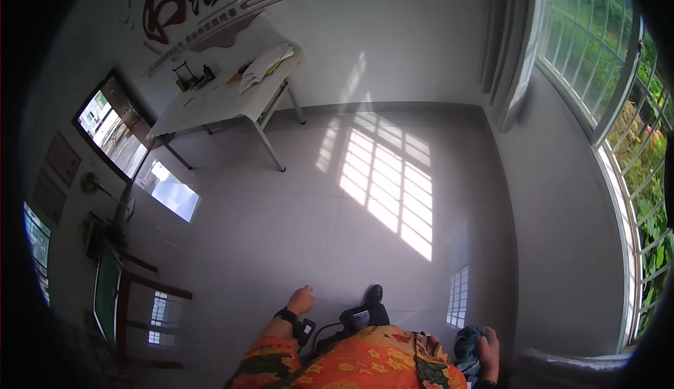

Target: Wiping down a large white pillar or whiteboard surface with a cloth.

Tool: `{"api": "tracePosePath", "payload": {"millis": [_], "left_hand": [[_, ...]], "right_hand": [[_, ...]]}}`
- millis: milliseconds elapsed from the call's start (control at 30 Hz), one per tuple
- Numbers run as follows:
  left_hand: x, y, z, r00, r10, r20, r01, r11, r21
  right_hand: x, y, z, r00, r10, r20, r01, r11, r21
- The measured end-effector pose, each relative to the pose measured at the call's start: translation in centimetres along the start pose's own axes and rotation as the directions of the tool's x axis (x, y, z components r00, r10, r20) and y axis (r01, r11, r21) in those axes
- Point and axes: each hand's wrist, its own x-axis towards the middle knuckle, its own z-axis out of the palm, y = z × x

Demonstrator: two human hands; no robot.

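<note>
At the lower right of the view, my right hand [489,351] grips a crumpled blue-grey cloth [468,344] beside the orange flowered shirt [363,360]. On the other side, my left hand [301,300] is held out over the tiled floor, with nothing seen in it. Its fingers look curled, but whether they are closed cannot be made out. A dark band with a small device [305,331] is on the left wrist. One black shoe [374,294] shows in front of me.
A pale table [221,107] with papers [263,68] and a brush stand [184,75] stands by the far wall. A doorway [113,131] opens at the left, above a green-topped table [107,294] and wooden stool-like furniture [158,286]. Barred windows [590,46] and a curtain [505,46] line the right.
</note>
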Motion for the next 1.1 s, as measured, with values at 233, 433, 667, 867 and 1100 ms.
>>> {"api": "tracePosePath", "payload": {"millis": [233, 433, 667, 867, 1100], "left_hand": [[0.0, -12.4, -2.2, 0.982, -0.041, -0.184, -0.006, 0.968, -0.25], [-3.5, -25.3, -6.4, 0.932, -0.26, -0.251, 0.122, 0.881, -0.458], [-13.6, -41.0, 5.2, 0.739, -0.639, -0.211, 0.542, 0.751, -0.378], [-18.2, -36.8, 10.5, 0.909, -0.412, 0.06, 0.399, 0.903, 0.158], [-14.5, -40.2, 9.0, 0.851, -0.526, -0.005, 0.525, 0.848, 0.072]], "right_hand": [[3.5, -8.7, 14.4, 0.981, -0.047, 0.189, 0.071, 0.99, -0.122], [5.8, -17.0, 33.4, 0.816, -0.105, 0.568, 0.329, 0.893, -0.308], [5.9, -26.2, 53.7, 0.471, -0.166, 0.866, 0.434, 0.899, -0.063], [9.7, -28.6, 62.9, 0.35, -0.113, 0.93, -0.122, 0.979, 0.164], [8.1, -37.0, 72.2, 0.405, 0.069, 0.912, -0.614, 0.759, 0.216]]}}
